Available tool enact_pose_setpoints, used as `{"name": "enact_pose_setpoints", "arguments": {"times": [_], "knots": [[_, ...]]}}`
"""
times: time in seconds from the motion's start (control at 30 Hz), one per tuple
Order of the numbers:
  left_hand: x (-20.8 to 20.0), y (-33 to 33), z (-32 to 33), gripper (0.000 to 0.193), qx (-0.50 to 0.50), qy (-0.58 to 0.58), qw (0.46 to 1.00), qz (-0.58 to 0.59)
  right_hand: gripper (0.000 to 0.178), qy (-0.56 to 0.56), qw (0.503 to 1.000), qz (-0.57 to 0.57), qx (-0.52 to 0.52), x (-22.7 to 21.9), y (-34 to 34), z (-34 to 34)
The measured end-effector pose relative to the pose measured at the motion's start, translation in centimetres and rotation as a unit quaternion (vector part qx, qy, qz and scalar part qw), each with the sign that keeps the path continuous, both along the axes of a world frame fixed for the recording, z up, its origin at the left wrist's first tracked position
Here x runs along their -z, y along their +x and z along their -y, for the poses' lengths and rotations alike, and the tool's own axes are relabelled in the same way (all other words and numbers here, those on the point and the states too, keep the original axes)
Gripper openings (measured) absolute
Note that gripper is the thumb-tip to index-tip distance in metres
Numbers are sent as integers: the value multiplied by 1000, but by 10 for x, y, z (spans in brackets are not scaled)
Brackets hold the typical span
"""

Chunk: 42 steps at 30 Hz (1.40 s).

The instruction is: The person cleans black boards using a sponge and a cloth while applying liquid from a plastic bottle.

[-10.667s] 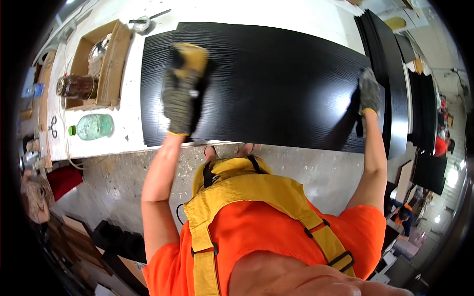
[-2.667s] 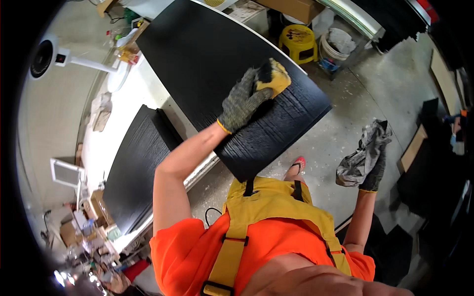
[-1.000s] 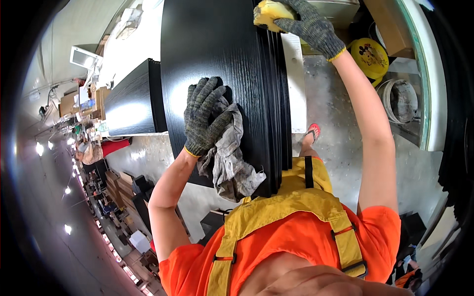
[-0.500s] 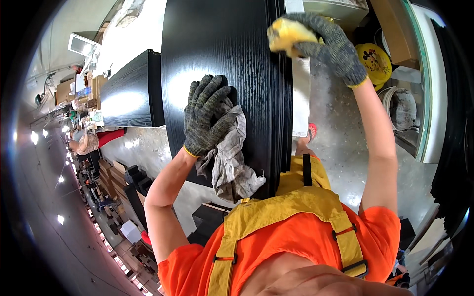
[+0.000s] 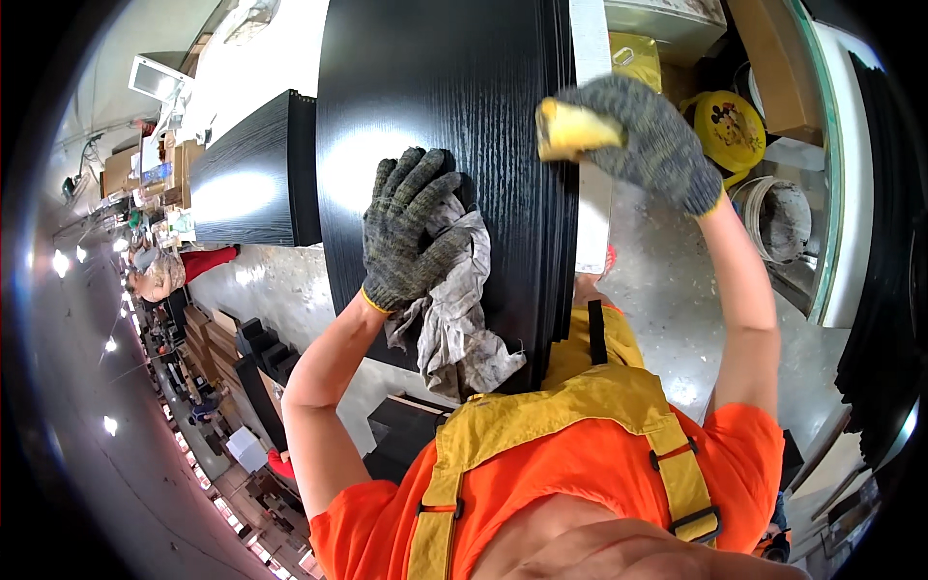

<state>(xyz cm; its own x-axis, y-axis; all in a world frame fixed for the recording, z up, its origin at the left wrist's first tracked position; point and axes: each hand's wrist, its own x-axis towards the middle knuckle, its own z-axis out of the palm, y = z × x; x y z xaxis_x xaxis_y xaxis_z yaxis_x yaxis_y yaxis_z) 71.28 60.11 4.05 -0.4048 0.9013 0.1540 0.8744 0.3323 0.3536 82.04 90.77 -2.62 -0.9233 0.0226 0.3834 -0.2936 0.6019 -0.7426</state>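
Note:
My left hand point(image 5: 404, 230), in a dark grey knitted glove, lies flat on a stack of black wood-grained panels point(image 5: 425, 72) with its fingers stretched out. A crumpled grey rag point(image 5: 454, 324) lies partly beneath its palm and thumb and trails toward the near edge of the stack. My right hand point(image 5: 650, 140), gloved the same way, grips a yellow sponge point(image 5: 577, 130) with dark stains. The sponge is at the right edge of the stack; whether it touches the panels I cannot tell. The fingertips behind it are partly hidden.
Another black panel stack point(image 5: 253, 184) is at the left. On the right are a yellow lid-like round thing point(image 5: 730, 130), a stained white bucket point(image 5: 778, 220) and a glass-edged shelf point(image 5: 839, 193). A person point(image 5: 159, 275) is at far left.
My right hand has come nearer and slightly right with the sponge, uncovering a yellow packet behind it. My left hand and the rag have barely moved.

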Motion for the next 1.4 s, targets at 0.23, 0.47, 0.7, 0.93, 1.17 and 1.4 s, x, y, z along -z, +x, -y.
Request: {"name": "enact_pose_setpoints", "arguments": {"times": [0.23,0.47,0.7,0.93,1.17,1.4], "knots": [[3,-4,-3,52,16,9,1000,9,52,88,969,-127,192,-15,-96,-64],[3,-3,0,53,10,-3,1000,5,54,-189,973,-13,134,-13,-87,-52],[4,-3,1,52,11,1,1000,3,57,-264,951,100,-125,19,8,4],[8,-2,6,51,10,23,999,-28,62,-359,923,128,-54,-22,38,-3],[12,-1,-1,49,11,41,999,1,58,-187,977,-31,102,-14,-57,-34],[13,-3,4,50,-1,32,999,-7,48,-147,982,32,-113,-7,51,53]]}}
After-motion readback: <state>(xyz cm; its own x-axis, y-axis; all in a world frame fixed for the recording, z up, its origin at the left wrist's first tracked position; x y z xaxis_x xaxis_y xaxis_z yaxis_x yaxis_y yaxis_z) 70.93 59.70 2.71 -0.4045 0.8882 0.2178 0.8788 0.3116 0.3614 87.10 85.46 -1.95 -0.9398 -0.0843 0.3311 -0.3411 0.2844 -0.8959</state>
